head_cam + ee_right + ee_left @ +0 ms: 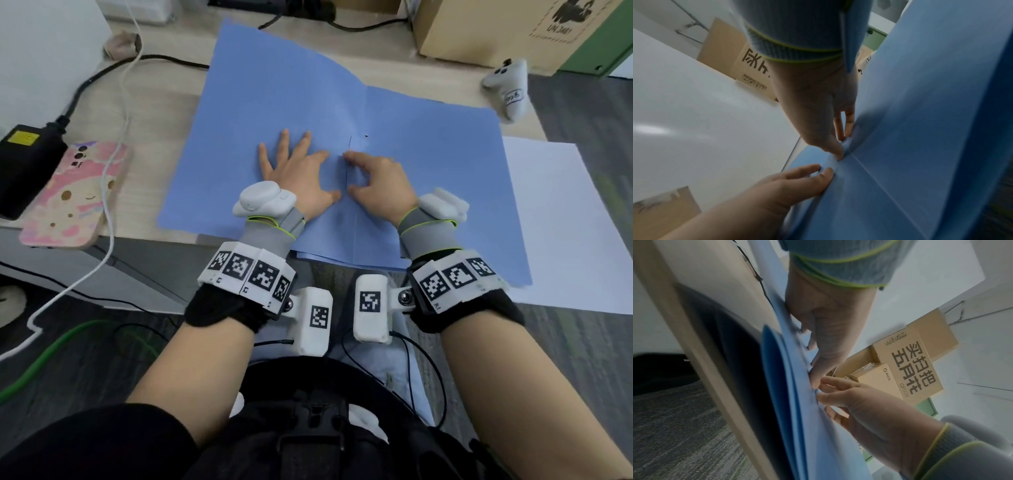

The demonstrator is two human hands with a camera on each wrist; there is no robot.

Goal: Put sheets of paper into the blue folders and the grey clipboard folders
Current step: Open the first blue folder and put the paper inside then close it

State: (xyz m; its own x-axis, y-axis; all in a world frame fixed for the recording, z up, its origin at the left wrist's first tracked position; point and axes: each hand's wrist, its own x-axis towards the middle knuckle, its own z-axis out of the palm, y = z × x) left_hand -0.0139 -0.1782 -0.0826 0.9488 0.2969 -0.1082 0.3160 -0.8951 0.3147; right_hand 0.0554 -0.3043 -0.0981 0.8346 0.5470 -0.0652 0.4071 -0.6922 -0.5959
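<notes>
Blue folder [428, 164] open, box [914, 369] reads "PICO", "CF508"

light wood desk [164, 113] has an open blue folder [428, 178] flat under both hands, pink phone [73, 195] and black power brick [25, 164] off left, white plush toy [508, 85] far right.

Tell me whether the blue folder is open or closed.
Open. The blue folder lies spread flat, centre crease exposed; the left hand presses one leaf, the right hand fingers the crease.
</notes>
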